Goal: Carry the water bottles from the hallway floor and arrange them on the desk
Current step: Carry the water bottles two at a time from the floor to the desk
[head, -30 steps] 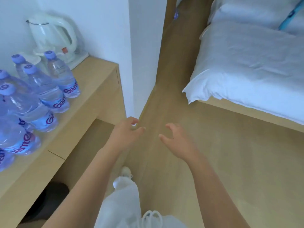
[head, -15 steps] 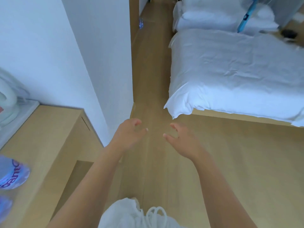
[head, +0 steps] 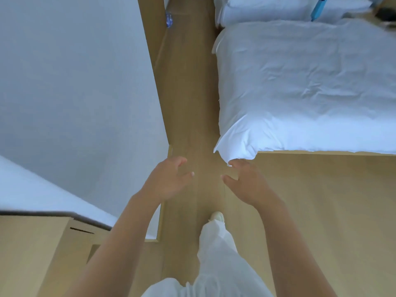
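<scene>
Both bare hands are held out in front of the person over the pale wooden floor (head: 188, 103), palms turned toward each other with a gap between them; the left hand (head: 166, 181) has its fingers loosely curved and holds nothing, and the right hand (head: 248, 183) is likewise relaxed, fingers slightly bent, holding nothing. Far down the narrow hallway, against the left wall, a small clear plastic water bottle with a blue label (head: 169, 19) stands on the floor, well apart from the hands and too blurred to make out in detail. At near left the light wooden desk (head: 32, 249) shows only a corner of its top. To the right lies a bed with a rumpled white duvet (head: 304, 82), its near corner just above the right hand. Below, a leg in white trousers (head: 216, 249) steps forward in a white shoe (head: 216, 216)
</scene>
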The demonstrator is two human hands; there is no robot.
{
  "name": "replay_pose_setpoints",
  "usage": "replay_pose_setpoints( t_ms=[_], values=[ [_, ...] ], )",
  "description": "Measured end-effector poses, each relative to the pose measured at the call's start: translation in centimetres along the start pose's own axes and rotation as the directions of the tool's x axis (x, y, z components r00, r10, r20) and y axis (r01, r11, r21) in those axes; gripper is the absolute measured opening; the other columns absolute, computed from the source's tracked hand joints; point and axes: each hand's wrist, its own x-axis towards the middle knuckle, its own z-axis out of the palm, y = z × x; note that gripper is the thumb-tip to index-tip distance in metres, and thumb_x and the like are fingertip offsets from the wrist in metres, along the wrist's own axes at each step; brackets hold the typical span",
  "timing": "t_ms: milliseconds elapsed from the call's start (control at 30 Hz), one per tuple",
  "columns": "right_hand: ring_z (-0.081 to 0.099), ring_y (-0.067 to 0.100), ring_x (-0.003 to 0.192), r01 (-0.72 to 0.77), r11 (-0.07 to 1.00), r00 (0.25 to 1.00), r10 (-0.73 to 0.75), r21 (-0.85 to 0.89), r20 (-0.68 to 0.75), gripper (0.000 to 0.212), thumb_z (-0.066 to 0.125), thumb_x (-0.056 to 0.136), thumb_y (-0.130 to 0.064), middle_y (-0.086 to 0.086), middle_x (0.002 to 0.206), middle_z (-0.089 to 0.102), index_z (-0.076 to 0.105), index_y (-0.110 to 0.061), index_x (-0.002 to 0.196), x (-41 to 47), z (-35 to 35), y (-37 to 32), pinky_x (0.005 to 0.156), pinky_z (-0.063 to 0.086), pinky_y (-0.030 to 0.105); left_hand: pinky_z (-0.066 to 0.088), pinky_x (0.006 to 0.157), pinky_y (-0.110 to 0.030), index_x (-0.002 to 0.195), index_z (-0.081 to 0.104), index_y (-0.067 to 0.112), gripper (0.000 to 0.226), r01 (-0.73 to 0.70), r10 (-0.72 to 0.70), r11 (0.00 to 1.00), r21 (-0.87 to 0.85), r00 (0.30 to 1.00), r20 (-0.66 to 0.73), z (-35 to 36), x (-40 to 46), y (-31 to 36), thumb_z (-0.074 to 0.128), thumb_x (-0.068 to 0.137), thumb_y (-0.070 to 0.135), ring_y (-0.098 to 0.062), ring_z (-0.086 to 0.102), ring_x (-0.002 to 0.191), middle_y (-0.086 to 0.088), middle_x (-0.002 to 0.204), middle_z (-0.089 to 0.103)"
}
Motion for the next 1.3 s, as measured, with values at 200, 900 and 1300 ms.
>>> replay_pose_setpoints(
  t_ms=[200, 900, 1300],
  values=[
    [0.05, 0.02, 0.11, 0.061, 0.997, 0.998, -0.062, -0.048, -0.016, 0.042, 0.05, 0.093, -0.037, 0.003, 0.126, 0.052, 0.048, -0.011, 0.126, 12.4, -5.8, 1.7, 0.083, 0.037, 0.03, 0.039, 0.092, -0.03, 0.136, 0.044, 0.018, 0.05, 0.016, -0.017, 0.986, 0.167, 1.0, 0.006, -3.0, 12.3, 4.4, 0.051, 0.092, 0.04, -0.017, 0.05, 0.118, 0.001, 0.133, 0.051],
    [0.049, 0.015, 0.119, 0.091, 0.994, 0.994, -0.094, -0.058, -0.056, 0.048, 0.049, 0.093, -0.042, -0.004, 0.138, 0.048, 0.045, -0.02, 0.135, 48.7, -17.8, 3.0, 0.1, 0.037, 0.028, 0.043, 0.095, -0.03, 0.134, 0.047, 0.021, 0.048, 0.004, -0.005, 1.0, -0.028, 0.999, -0.038, -10.6, 49.1, 8.8, 0.054, 0.09, 0.04, -0.012, 0.051, 0.116, 0.006, 0.129, 0.054],
    [0.049, 0.017, 0.121, 0.061, 0.994, 0.997, -0.065, -0.088, -0.044, 0.049, 0.049, 0.093, -0.043, -0.002, 0.136, 0.049, 0.045, -0.018, 0.135, 72.5, -21.0, -4.4, 0.098, 0.038, 0.028, 0.042, 0.097, -0.033, 0.134, 0.046, 0.027, 0.048, 0.012, -0.011, 1.0, -0.009, 0.999, 0.044, -20.7, 72.1, 5.8, 0.053, 0.09, 0.045, -0.009, 0.049, 0.119, 0.012, 0.131, 0.05]
  ],
)
